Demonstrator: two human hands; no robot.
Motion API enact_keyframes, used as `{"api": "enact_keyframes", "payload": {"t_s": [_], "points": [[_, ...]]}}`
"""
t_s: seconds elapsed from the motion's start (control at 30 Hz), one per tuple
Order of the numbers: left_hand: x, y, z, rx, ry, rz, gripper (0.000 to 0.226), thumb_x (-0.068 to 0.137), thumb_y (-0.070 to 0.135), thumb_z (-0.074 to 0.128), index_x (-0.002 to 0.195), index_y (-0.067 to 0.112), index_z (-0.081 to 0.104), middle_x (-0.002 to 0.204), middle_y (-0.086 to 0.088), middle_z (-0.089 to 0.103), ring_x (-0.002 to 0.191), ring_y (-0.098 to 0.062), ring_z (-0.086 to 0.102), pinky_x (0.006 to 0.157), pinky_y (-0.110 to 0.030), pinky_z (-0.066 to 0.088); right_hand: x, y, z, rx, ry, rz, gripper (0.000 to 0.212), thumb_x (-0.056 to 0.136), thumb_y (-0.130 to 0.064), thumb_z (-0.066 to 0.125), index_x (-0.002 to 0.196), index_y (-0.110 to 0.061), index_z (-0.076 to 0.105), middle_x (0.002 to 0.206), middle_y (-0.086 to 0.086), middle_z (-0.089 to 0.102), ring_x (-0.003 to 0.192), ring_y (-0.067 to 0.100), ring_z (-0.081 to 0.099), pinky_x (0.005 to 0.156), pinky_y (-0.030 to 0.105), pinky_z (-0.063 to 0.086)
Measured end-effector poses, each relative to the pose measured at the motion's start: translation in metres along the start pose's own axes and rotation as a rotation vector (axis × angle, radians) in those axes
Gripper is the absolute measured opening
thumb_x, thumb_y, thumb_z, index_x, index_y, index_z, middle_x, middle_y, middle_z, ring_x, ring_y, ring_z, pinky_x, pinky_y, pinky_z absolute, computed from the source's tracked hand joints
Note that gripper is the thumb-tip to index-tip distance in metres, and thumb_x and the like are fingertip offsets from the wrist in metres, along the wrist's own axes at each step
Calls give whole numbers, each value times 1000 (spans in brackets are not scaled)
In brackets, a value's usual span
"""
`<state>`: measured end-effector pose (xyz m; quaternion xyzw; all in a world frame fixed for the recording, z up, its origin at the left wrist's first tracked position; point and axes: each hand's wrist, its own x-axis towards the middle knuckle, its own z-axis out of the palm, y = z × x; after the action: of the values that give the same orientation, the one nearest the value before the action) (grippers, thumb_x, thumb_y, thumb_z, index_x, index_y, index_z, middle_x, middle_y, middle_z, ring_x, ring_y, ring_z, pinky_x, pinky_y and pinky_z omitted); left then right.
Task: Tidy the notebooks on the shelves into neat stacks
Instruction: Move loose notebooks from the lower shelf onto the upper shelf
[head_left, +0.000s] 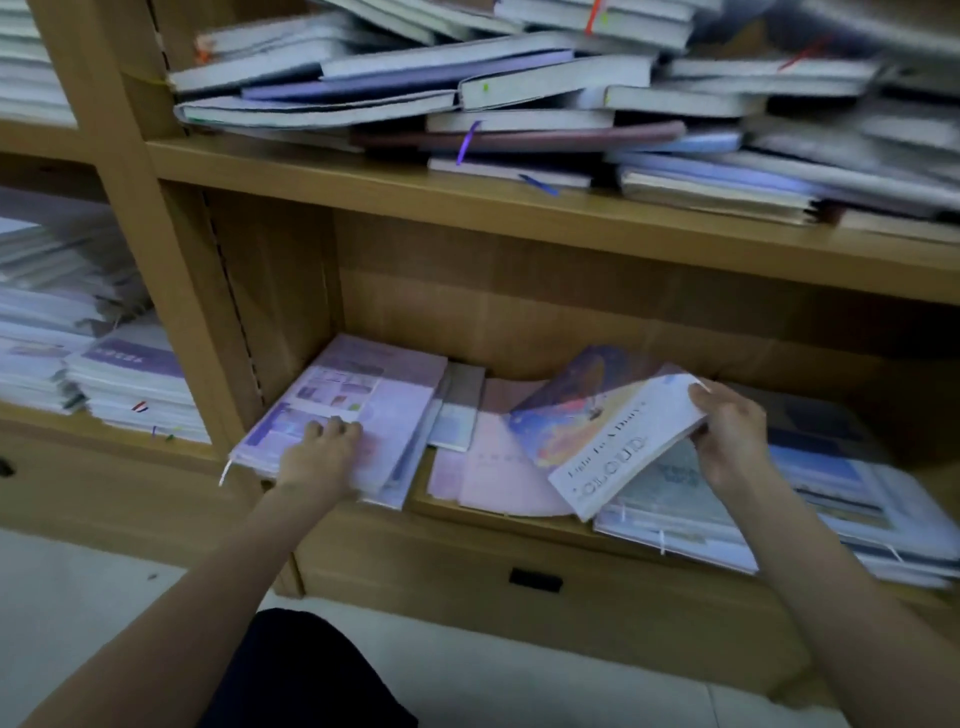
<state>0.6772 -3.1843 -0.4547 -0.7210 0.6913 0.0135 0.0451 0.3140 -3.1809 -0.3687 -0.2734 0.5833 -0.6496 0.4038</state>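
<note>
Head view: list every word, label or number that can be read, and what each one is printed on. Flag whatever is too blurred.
"CLOUD": large letters on the white cover of the notebook held by the right hand.
Smaller line above it on the same cover: too blurred to read for certain.
White characters on the purple band of the left-bay stack's top cover: blurred, unreadable.
Print on the lilac notebook under the left hand: unreadable.

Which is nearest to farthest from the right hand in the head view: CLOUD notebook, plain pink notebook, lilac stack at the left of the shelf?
From the right hand:
1. CLOUD notebook: gripped in that hand, tilted up off the pile.
2. Plain pink notebook: mid-shelf, lying flat just left of it.
3. Lilac stack: far left of the shelf, under the left hand.
</note>
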Motion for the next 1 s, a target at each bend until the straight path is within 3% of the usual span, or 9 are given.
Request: {"api": "enact_keyframes", "payload": {"t_s": [0.2, 0.33, 0.4, 0.53, 0.6, 0.7, 0.8, 0.9, 1.0], "points": [[-1, 44, 4, 157, -129, 69, 95, 84, 56, 55, 148, 19, -5, 155, -12, -6, 141, -40, 5, 112, -51, 15, 9, 11, -53, 68, 168, -65, 19, 95, -7, 51, 113, -7, 55, 100, 9, 61, 84, 16, 58, 81, 31, 50], [7, 73, 3, 131, -122, 114, 85, 87, 55, 51, 148, 28, -1, 155, -6, -8, 141, -38, -3, 112, -55, 10, 13, 50, -53, -536, -86, 55, 9, 88, 0, 59, 95, -5, 57, 101, 19, 61, 81, 25, 55, 64, 31, 45], [13, 77, 2, 76, -137, 30, 79, 90, 48, 51, 148, 27, 1, 155, -7, -7, 140, -41, 1, 111, -55, 15, 12, 58, -42, -898, -141, -17, 9, 85, -3, 61, 92, 2, 63, 94, 19, 63, 81, 29, 57, 70, 33, 44], [24, 50, -5, -13, -140, -171, 81, 83, 55, 57, 143, 29, 10, 150, -14, 10, 133, -43, 20, 102, -50, 32, 5, 55, -12, -1356, -147, -174, 36, 89, -11, 57, 121, 2, 47, 132, 20, 40, 112, 38, 47, 85, 33, 38], [28, 40, -3, 3, -155, -195, 88, 77, 65, 57, 142, 29, 11, 146, -16, 18, 131, -42, 24, 99, -49, 34, -1, 57, 8, -1563, -81, -461, 50, 86, -11, 59, 132, -1, 39, 139, 21, 30, 123, 40, 36, 100, 42, 31], [31, 38, 1, 43, -123, -179, 92, 75, 70, 53, 143, 29, 7, 144, -16, 18, 130, -42, 23, 99, -50, 32, -8, 72, 59, -1437, -348, -656, 47, 90, -10, 53, 134, 0, 39, 137, 20, 35, 125, 35, 37, 103, 36, 28], [32, 38, 4, 75, -105, -163, 98, 74, 77, 47, 145, 28, 2, 144, -17, 15, 130, -42, 22, 100, -51, 30, -11, 102, 115, -1241, -686, -341, 49, 94, -13, 51, 137, 0, 32, 136, 17, 42, 127, 33, 42, 98, 34, 36], [31, 34, 10, 74, -59, -162, 99, 72, 80, 45, 145, 29, 2, 143, -16, 17, 128, -39, 24, 100, -50, 30, -4, 140, 150, -1186, -713, -204, 61, 89, -20, 61, 138, -3, 29, 132, 16, 49, 124, 33, 45, 95, 34, 40], [32, 30, 13, 74, -49, -156, 97, 73, 80, 42, 145, 29, 3, 143, -16, 17, 128, -39, 24, 100, -51, 29, 5, 170, 168, -1321, -649, -301, 78, 77, -34, 73, 137, -5, 32, 134, 15, 46, 124, 33, 41, 100, 37, 36]]}}
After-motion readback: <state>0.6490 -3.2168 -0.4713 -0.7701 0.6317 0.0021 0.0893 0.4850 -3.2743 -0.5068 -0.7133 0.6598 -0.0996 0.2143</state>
